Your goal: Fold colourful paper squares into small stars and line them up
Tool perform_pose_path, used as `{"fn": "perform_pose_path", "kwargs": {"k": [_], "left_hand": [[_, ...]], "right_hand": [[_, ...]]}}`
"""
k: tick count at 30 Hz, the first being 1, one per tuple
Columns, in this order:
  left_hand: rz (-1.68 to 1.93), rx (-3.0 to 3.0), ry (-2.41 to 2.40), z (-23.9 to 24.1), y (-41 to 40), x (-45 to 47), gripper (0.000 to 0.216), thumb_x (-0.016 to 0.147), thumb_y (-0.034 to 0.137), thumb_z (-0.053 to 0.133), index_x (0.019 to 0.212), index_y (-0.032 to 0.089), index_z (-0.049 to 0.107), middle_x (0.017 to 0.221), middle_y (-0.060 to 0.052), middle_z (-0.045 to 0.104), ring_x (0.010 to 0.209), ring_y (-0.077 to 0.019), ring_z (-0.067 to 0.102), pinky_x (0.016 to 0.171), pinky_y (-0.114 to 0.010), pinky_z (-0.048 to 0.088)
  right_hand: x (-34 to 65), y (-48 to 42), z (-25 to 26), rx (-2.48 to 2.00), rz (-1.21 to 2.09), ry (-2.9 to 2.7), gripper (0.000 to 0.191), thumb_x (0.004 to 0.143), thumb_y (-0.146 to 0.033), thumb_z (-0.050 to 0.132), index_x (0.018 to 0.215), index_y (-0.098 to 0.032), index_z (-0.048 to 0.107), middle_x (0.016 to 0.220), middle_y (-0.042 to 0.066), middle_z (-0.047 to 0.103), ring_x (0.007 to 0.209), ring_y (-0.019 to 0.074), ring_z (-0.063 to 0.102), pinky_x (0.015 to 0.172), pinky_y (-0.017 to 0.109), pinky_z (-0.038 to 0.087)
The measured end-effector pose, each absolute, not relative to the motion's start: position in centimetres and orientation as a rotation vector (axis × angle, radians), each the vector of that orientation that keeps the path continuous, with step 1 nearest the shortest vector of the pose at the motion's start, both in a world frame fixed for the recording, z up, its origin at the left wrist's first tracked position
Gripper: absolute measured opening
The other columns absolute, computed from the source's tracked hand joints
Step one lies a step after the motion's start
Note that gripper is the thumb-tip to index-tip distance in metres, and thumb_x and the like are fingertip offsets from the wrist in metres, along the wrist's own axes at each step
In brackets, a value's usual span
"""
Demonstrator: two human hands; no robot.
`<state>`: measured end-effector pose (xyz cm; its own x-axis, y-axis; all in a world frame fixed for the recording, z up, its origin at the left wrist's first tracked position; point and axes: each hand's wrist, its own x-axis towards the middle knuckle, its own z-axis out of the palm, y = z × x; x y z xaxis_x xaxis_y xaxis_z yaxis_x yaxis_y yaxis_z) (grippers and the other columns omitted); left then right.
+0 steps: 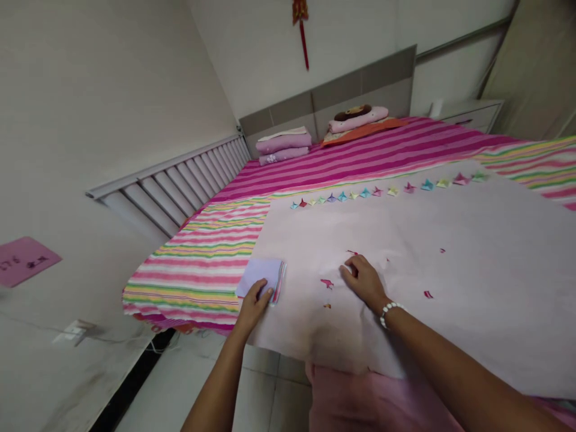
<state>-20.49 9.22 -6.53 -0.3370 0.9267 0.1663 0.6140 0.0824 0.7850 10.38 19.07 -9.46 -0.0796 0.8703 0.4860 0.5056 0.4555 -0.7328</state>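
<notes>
Now, the striped bed (pixel 193 273) bears a pale sheet (pixel 472 324).
My right hand (pixel 365 281) curls over it, whether gripping, I cannot tell; my left hand (pixel 256 301), fingers loosely parted, rests on the paper stack (pixel 258 271) at the sheet's left edge; folded paper shapes (pixel 377 192) line the far edge; tiny red bits (pixel 327 283) lie nearby.

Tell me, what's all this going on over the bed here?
A person is working with bare hands over a large pale sheet spread on a striped bed. The left hand touches a stack of colored paper at the sheet's left edge. The right hand is curled near small red patches; whether it holds anything is unclear. Small folded paper pieces in various colors form a row along the far edge.
</notes>
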Motion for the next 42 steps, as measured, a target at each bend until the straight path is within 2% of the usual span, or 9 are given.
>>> {"fn": "perform_pose_path", "kwargs": {"k": [7, 14, 22, 29, 34, 36, 39, 42], "left_hand": [[1.223, 1.372, 2.092, -7.3, 10.4, -20.0, 0.054, 0.061, 0.040, 0.077, 0.107, 0.013, 0.066, 0.116, -0.015, 0.066, 0.113, -0.0293, 0.059, 0.099, -0.042, 0.044], [1.271, 1.254, 2.151, -7.8, 11.2, -20.0, 0.046, 0.060, 0.035, 0.078, 0.100, 0.015, 0.068, 0.112, -0.014, 0.069, 0.108, -0.0288, 0.062, 0.096, -0.041, 0.046], [1.323, 1.236, 2.088, -7.6, 10.9, -20.2, 0.043, 0.067, 0.038, 0.072, 0.099, 0.011, 0.068, 0.107, -0.016, 0.071, 0.101, -0.0277, 0.065, 0.092, -0.040, 0.048], [1.461, 1.144, 1.962, -6.9, 10.7, -20.3, 0.023, 0.062, 0.026, 0.070, 0.082, 0.015, 0.073, 0.085, -0.007, 0.075, 0.088, -0.0239, 0.067, 0.086, -0.035, 0.048], [1.668, 0.979, 1.844, -3.6, 10.2, -20.9, 0.010, 0.058, 0.022, 0.070, 0.064, 0.014, 0.070, 0.055, 0.002, 0.066, 0.057, -0.0145, 0.059, 0.059, -0.024, 0.045], [1.792, 0.882, 1.784, -1.3, 9.7, -21.5, 0.008, 0.060, 0.020, 0.070, 0.066, 0.014, 0.069, 0.050, 0.006, 0.061, 0.050, -0.0102, 0.052, 0.051, -0.020, 0.041], [1.941, 0.740, 1.632, 2.2, 8.8, -21.9, 0.003, 0.066, 0.018, 0.066, 0.066, 0.016, 0.064, 0.050, 0.008, 0.058, 0.048, -0.0070, 0.052, 0.050, -0.016, 0.042], [1.985, 0.653, 1.430, 5.1, 7.8, -20.9, 0.010, 0.073, 0.015, 0.060, 0.064, 0.017, 0.058, 0.056, 0.006, 0.062, 0.055, -0.0083, 0.060, 0.055, -0.017, 0.049]], "right_hand": [[10.2, 19.0, -9.4, -1.187, 0.414, -1.741, 0.012, 0.080, -0.028, 0.052, 0.071, -0.022, 0.049, 0.073, 0.001, 0.050, 0.056, 0.0154, 0.047, 0.056, 0.028, 0.039], [10.2, 19.1, -9.5, -1.204, 0.403, -1.755, 0.012, 0.080, -0.029, 0.052, 0.071, -0.022, 0.048, 0.074, 0.002, 0.051, 0.058, 0.0162, 0.048, 0.057, 0.029, 0.039], [10.2, 19.0, -9.3, -1.215, 0.432, -1.753, 0.013, 0.080, -0.029, 0.052, 0.070, -0.022, 0.047, 0.073, 0.001, 0.050, 0.057, 0.0156, 0.047, 0.058, 0.029, 0.038], [10.2, 19.1, -9.4, -1.213, 0.473, -1.742, 0.013, 0.080, -0.030, 0.052, 0.071, -0.022, 0.048, 0.074, 0.001, 0.050, 0.058, 0.0161, 0.047, 0.058, 0.029, 0.037], [10.2, 19.1, -9.3, -1.192, 0.525, -1.710, 0.013, 0.078, -0.031, 0.054, 0.070, -0.022, 0.050, 0.074, 0.002, 0.051, 0.060, 0.0168, 0.047, 0.060, 0.030, 0.037], [10.2, 19.1, -9.1, -1.181, 0.560, -1.686, 0.014, 0.077, -0.032, 0.055, 0.068, -0.022, 0.051, 0.073, 0.002, 0.051, 0.059, 0.0169, 0.046, 0.060, 0.030, 0.037], [10.1, 19.1, -8.7, -1.167, 0.631, -1.627, 0.017, 0.073, -0.035, 0.057, 0.064, -0.022, 0.052, 0.071, 0.001, 0.051, 0.058, 0.0170, 0.046, 0.060, 0.031, 0.037], [9.8, 19.3, -7.7, -1.163, 0.724, -1.535, 0.022, 0.068, -0.039, 0.061, 0.057, -0.022, 0.053, 0.066, 0.001, 0.053, 0.058, 0.0181, 0.048, 0.060, 0.032, 0.039]]}}
